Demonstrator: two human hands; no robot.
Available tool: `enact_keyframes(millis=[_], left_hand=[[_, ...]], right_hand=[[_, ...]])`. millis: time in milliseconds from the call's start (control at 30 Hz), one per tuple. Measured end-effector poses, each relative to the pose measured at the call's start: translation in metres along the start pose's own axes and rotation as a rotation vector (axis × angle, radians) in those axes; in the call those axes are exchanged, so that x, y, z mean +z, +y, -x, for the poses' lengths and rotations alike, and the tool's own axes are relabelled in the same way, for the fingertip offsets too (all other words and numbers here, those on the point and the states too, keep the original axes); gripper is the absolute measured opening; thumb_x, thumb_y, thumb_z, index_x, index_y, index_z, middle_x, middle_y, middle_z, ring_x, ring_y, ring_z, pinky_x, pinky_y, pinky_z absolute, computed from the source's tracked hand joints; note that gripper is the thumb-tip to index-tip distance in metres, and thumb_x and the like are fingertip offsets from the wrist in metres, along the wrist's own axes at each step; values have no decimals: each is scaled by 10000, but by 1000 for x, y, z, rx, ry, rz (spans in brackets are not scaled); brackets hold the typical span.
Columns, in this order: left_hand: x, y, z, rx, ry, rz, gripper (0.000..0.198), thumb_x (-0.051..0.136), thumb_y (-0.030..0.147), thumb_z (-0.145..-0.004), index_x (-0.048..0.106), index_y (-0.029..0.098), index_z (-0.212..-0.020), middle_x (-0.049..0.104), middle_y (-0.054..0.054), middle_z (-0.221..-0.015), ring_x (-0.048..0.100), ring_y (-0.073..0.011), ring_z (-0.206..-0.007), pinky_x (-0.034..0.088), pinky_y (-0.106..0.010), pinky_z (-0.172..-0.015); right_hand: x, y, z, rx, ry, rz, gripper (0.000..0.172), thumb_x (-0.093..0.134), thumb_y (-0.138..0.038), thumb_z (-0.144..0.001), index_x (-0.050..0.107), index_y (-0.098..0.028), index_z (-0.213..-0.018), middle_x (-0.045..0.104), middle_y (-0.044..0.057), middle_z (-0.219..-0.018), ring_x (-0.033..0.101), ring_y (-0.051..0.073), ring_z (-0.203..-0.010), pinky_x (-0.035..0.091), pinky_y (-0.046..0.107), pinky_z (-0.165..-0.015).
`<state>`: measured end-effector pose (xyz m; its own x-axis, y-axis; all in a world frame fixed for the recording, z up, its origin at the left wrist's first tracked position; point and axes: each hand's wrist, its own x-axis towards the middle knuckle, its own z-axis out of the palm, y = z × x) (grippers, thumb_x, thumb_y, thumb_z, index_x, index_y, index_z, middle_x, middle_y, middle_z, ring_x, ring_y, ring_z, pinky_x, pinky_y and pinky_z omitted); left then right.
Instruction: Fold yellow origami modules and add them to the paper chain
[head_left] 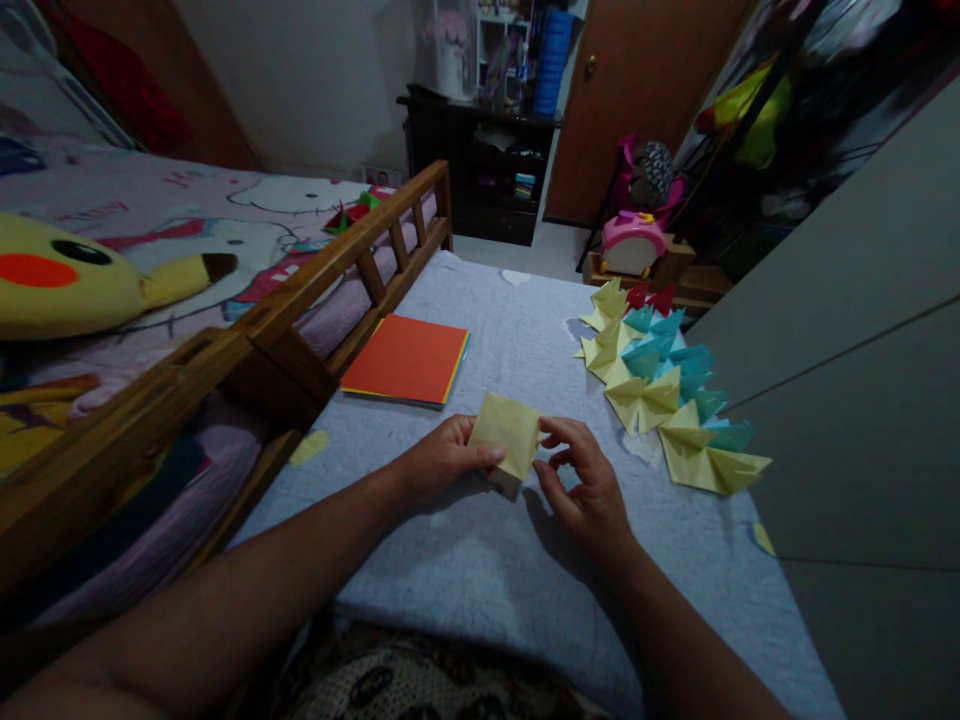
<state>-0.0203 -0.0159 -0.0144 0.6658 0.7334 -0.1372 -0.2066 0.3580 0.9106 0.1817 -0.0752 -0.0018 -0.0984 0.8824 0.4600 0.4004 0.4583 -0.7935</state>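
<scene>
My left hand (442, 460) grips a folded square of pale yellow paper (510, 428), with the thumb lying across its face and the other fingers behind. The paper is tilted just above the bed, and a folded flap shows along its lower edge. At its right edge is my right hand (585, 480), index fingertip touching the paper's upper right corner, thumb and fingers bent and apart. To the left lies a stack of square paper (409, 358), orange on top with yellow and blue edges beneath. On the right stand folded yellow paper pieces (641, 400) and blue ones (652, 350).
Red folded pieces (660, 298) sit at the far end of the rows. A wooden bed rail (345, 250) runs along the left, with a yellow plush toy (67, 290) beyond it. A pale cabinet (847, 400) borders the right side. A dark shelf unit (476, 160) stands behind.
</scene>
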Motion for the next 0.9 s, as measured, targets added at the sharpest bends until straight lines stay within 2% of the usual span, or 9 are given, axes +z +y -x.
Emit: enact_keyframes(millis=[200, 533, 733, 900], left_hand=[[-3, -2, -1, -39, -64, 41, 388, 797, 346, -741, 749, 120, -1053, 741, -137, -1003, 666, -181, -795, 492, -260, -679], [-3, 0, 0, -109, -102, 138, 289, 790, 251, -698, 769, 116, -953, 722, -89, -874, 604, -124, -704, 448, -205, -615], [-3, -3, 0, -94, -87, 100, 298, 782, 264, -699, 755, 107, -950, 709, -94, -867, 591, -130, -697, 435, -227, -621], [0, 1, 1, -33, 16, -30, 333, 757, 350, -780, 720, 90, -986, 697, -89, -857, 595, -129, -698, 455, -242, -649]], right_hand=[[-1, -2, 0, 15, -13, -2, 472, 551, -103, -903, 564, -332, -1316, 585, 67, -1175, 619, 190, -930, 551, 330, -681], [-1, 2, 0, 30, -8, -95, 433, 584, -116, -911, 620, -351, -1273, 568, 37, -1111, 593, 165, -943, 551, 305, -718], [-1, 3, 0, 31, -26, -96, 437, 596, -119, -907, 617, -353, -1275, 550, 42, -1116, 592, 171, -957, 557, 308, -713], [1, 3, 1, 1, 8, -56, 461, 607, -103, -900, 592, -350, -1289, 543, 39, -1135, 580, 163, -933, 546, 292, -688]])
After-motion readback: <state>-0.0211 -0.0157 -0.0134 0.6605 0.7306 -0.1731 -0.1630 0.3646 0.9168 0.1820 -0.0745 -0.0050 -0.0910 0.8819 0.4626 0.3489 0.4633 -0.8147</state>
